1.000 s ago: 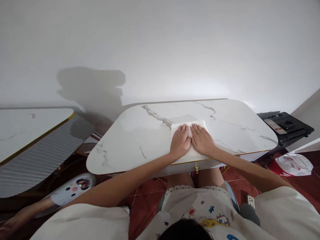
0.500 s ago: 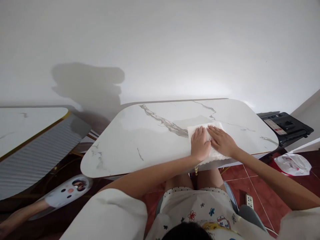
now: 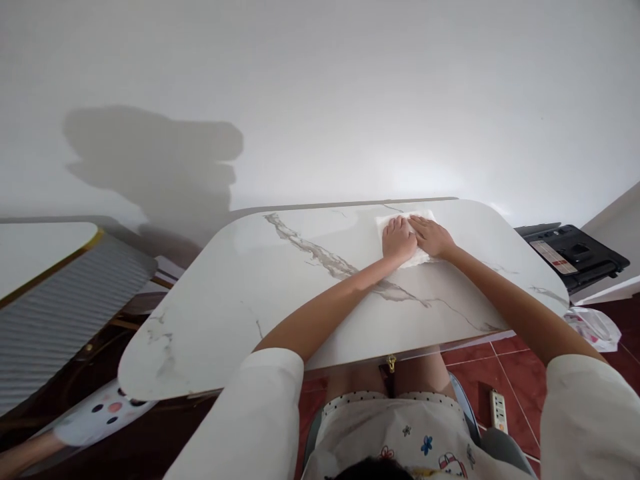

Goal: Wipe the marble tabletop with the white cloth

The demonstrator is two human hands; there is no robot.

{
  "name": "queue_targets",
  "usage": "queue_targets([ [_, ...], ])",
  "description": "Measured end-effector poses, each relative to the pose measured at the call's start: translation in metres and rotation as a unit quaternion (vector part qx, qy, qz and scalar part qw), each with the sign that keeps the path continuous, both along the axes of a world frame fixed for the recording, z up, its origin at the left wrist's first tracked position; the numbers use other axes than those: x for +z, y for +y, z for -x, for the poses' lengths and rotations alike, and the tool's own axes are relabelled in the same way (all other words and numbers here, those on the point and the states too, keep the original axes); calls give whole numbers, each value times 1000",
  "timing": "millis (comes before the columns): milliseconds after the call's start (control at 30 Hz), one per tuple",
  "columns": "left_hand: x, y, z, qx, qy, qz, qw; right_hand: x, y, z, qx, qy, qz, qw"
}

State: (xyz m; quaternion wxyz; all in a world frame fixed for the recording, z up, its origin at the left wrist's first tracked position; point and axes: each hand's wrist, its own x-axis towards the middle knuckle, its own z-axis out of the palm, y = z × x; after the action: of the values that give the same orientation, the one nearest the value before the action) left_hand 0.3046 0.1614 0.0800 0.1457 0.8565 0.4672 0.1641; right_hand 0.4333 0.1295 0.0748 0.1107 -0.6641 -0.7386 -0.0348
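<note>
A white cloth (image 3: 426, 256) lies flat on the white marble-patterned tabletop (image 3: 210, 293), towards its far edge and right of the middle. My left hand (image 3: 399, 240) presses on the cloth's left part, palm down with the fingers laid out. Just to its right, my right hand (image 3: 431, 235) rests flat on the same cloth, fingers pointing left towards the left hand. Both hands are open on top of the cloth, which is not gripped. Part of the cloth is hidden under them.
A second marble-topped table (image 3: 45, 257) with a ribbed side stands at left. Behind is a white wall (image 3: 320, 100). A black case (image 3: 580, 253), a plastic bag (image 3: 597, 328) and a power strip (image 3: 499, 412) are on the right. Someone's white-socked foot (image 3: 100, 415) shows lower left.
Both hands and the cloth have moved away from me, from near the front edge towards the table's far edge. The view has shifted slightly, and the tabletop appears nearer.
</note>
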Motion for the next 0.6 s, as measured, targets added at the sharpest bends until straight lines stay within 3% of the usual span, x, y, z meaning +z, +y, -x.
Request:
queue_targets([
  [367,-7,85,-29,7,-6,-33,999,-3,86,-32,-2,70,2,998],
  [600,-6,104,-61,-21,-2,-73,997,-4,103,-59,-43,57,-6,997],
])
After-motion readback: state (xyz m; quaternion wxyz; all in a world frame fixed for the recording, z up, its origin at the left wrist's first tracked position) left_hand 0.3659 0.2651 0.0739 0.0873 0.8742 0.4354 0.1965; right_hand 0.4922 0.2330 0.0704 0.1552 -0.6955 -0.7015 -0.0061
